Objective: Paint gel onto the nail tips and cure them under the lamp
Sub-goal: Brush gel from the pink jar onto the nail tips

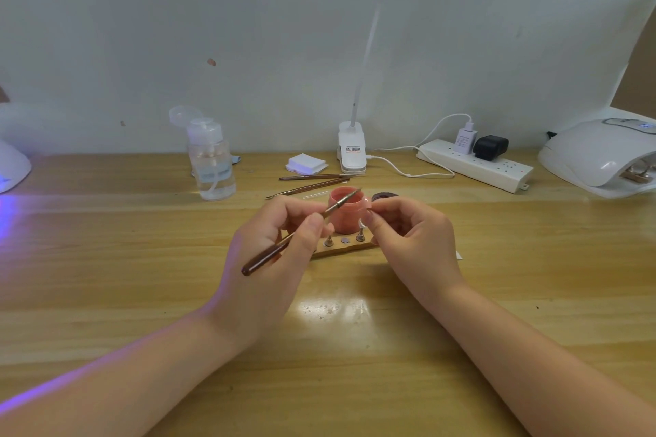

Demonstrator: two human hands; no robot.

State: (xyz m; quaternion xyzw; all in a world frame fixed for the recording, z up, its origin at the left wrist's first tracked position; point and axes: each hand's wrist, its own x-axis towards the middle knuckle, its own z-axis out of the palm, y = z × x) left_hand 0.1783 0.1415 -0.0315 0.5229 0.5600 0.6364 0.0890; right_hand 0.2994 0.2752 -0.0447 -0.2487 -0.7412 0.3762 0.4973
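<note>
Nail tip (365, 215) pinched between thumb and forefinger of my right hand (413, 241), held up just above the wooden stand (340, 248) so its face turns toward me and the light. It is small and pale; whether it already carries gel I cannot tell. My left hand (269, 252) grips the brush (301, 229) pen-fashion, fingers curled round the dark handle, ferrule angled up and away from the palm. The bristle end sits over the mouth of the pink gel pot (345, 209), which stands directly beyond both grips. My guess is I am loading the brush or wiping off excess on the rim, close enough to carry gel across to the tip without dripping.

Stand lies just under my fingers, between the two hands, with two small pegs showing; I judge the tip goes back there once coated. Pot's dark lid (385, 196) rests just past my right fingertips, off and out of the way.

Beyond the pot: two spare brushes (312, 181) lying flat, a stack of white pads (306, 163), a clip-on desk lamp (351, 152) lighting the work from above. Further left of my brush hand, a pump bottle (213, 160) of clear liquid. Well off to the right of my holding hand, a power strip (475, 163) and the white curing lamp (600, 156), something already inside its opening. Curing not yet begun for this tip.
</note>
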